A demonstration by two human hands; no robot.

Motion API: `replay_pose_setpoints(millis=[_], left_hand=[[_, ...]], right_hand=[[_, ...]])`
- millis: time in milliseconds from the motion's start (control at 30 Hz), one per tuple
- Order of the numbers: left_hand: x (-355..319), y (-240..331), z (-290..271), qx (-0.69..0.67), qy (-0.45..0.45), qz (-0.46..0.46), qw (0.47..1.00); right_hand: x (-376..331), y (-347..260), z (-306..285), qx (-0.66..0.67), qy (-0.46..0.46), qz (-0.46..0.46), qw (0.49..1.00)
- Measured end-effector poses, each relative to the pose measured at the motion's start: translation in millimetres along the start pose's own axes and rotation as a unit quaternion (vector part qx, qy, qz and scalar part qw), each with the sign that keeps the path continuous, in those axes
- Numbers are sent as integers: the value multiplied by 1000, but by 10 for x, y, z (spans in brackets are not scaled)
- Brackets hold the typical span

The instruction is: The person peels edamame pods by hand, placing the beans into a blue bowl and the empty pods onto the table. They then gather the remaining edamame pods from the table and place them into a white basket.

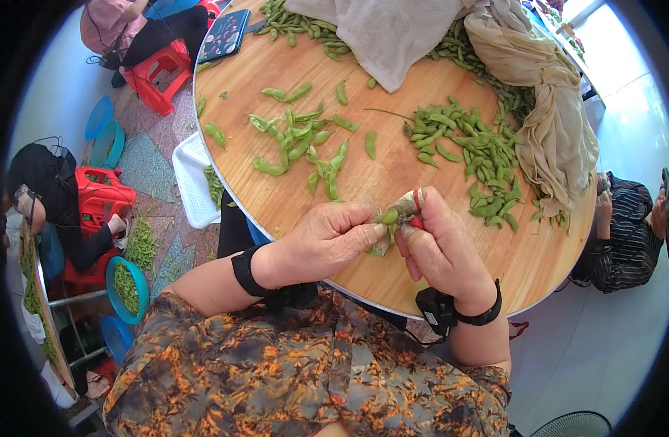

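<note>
My left hand (331,239) pinches a green soybean pod (390,217) between thumb and fingertips, just over the table's near edge. Against the same pod, my right hand (445,244) is closed, its thumb and fingers bent together. A greyish wrap with a red edge (408,203) covers a fingertip there, and a bit of red shows between the fingers; whether it is part of the wrap I cannot tell. Beyond my left hand lie loose, partly opened-looking pods (298,142). A larger heap of plump green pods (487,153) spreads beyond my right hand.
Beige cloths (549,109) cover more pods at the round wooden table's (276,200) far right. A dark patterned notebook (225,35) lies far left. Below the left edge stand a white basket (196,182), red stools (101,197) and teal basins (127,290). Other people sit on both sides.
</note>
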State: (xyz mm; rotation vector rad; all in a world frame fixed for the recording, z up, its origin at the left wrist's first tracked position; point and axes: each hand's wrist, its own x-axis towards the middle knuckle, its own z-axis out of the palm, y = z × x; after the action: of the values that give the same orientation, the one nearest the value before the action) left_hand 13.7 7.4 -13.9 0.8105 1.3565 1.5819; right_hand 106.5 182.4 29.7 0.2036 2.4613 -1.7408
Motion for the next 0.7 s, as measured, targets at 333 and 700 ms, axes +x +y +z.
replay_pose_setpoints(millis=[333,700], left_hand=[[-6,24,-59,231,29,91,968],[-12,79,-29,-241,-36,-154,958]], right_hand=[[26,34,44,-37,-11,-13,999],[0,-66,64,257,-64,76,961]])
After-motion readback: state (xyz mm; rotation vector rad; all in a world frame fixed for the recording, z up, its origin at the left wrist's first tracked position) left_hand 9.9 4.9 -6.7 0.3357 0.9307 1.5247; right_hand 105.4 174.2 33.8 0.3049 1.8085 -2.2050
